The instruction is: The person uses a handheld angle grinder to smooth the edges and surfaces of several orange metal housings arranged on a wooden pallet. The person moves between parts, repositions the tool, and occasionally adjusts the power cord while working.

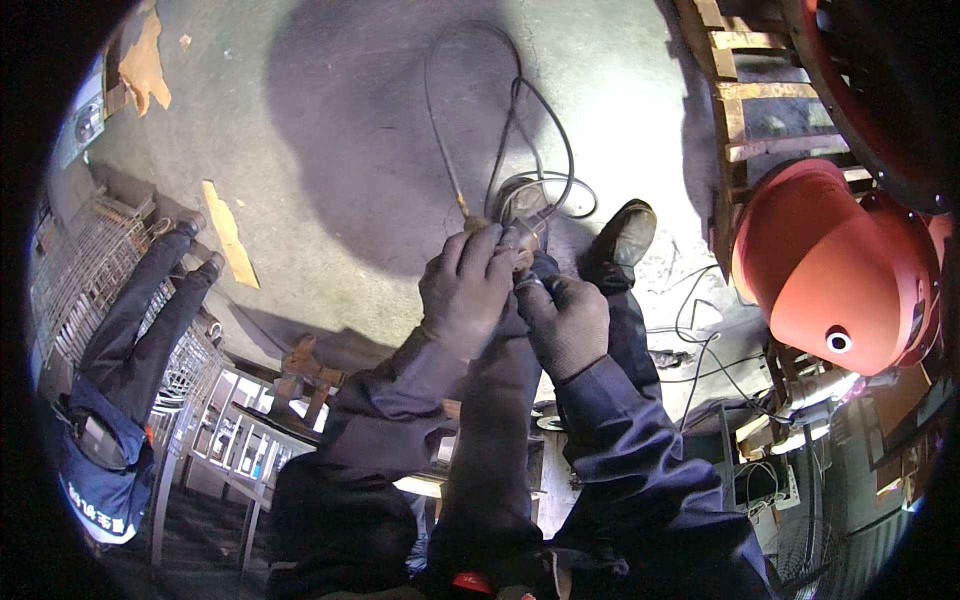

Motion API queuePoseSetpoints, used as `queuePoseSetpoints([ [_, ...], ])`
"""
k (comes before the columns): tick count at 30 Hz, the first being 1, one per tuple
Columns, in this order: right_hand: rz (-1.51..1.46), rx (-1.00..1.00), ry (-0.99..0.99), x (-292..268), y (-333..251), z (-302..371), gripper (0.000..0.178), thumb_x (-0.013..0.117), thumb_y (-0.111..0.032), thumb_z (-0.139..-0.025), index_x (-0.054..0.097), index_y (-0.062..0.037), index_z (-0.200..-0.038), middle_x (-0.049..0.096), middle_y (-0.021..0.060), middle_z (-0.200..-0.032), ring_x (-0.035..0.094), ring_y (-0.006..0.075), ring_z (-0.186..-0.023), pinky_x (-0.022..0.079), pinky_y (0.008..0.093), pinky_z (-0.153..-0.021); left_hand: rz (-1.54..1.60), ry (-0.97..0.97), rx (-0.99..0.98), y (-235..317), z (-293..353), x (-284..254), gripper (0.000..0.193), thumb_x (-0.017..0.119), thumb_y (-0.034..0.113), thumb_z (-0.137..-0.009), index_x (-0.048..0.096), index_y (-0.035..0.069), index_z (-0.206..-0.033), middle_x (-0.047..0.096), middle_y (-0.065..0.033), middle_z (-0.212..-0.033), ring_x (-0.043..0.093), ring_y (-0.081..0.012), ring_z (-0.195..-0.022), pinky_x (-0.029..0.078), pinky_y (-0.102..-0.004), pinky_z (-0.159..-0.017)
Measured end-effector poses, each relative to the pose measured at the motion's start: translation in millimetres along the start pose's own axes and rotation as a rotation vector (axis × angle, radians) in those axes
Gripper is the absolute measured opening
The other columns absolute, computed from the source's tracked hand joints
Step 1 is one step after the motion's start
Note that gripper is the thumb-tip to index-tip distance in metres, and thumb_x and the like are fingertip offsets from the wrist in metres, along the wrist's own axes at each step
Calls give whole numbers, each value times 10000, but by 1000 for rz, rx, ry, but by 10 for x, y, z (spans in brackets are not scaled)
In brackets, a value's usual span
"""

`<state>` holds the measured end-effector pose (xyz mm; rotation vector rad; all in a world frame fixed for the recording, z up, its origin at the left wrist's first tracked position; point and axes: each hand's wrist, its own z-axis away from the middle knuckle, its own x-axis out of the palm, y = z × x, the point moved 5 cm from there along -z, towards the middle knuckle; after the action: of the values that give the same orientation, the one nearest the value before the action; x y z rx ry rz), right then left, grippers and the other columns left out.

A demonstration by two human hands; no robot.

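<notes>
Both my hands wear grey knit gloves and meet above my raised leg. My left hand (465, 285) is closed round a small metal-looking piece (521, 240), whose kind I cannot make out. My right hand (568, 322) is closed close against it, thumb and fingers pinched at its near side; what they grip is mostly hidden. A black cable (572, 150) loops over the floor beyond the hands and runs back to the piece. A brass-coloured end (462, 203) of the cable shows just above my left fingers.
At right, a large red curved pipe-like part (820, 255) rests by a wooden pallet (737, 110). A person in dark clothing (105, 400) is beside wire-mesh baskets (95, 255) at left. Torn cardboard (230, 235) lies on the concrete floor (350, 150). Thin cables (705, 345) trail at right.
</notes>
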<state>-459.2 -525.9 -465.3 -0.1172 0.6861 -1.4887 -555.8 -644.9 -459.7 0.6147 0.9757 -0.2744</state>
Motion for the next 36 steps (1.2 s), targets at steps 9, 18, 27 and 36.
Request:
queuePoseSetpoints([
  [9,-156,47,-232,-148,130,70,531,691,-493,-946,701,-32,-1210,753,216,-1003,725,391,-928,554,467,-848,-72,-128,70,-454,109,58,384,727,108,-834,697,177,-1210,668,-53,-1239,601,-304,-1176,518,-440,-967],
  [18,-484,2,244,-2419,1064,1645,360,703,-201,-989,643,-12,-1290,736,171,-1128,712,190,-992,568,369,-871,-525,-259,-467,-2178,645,-1108,585,624,57,-887,477,104,-1452,493,-179,-1468,531,-326,-1315,497,-463,-1055],
  [27,-166,872,594,-3149,4096,4000,547,731,-506,-895,713,-112,-1274,766,187,-1081,738,323,-1022,565,410,-929,-229,-170,-289,-285,1159,-1495,886,783,183,-845,314,63,-1587,411,-256,-1556,428,-411,-1439,431,-458,-1156],
  [36,-262,858,761,-4970,5818,3981,601,710,-530,-885,682,-98,-1301,761,203,-1079,728,356,-1034,561,418,-920,171,-212,-169,2384,1636,-661,813,749,82,-868,358,31,-1579,473,-252,-1516,584,-328,-1241,519,-412,-990],
])
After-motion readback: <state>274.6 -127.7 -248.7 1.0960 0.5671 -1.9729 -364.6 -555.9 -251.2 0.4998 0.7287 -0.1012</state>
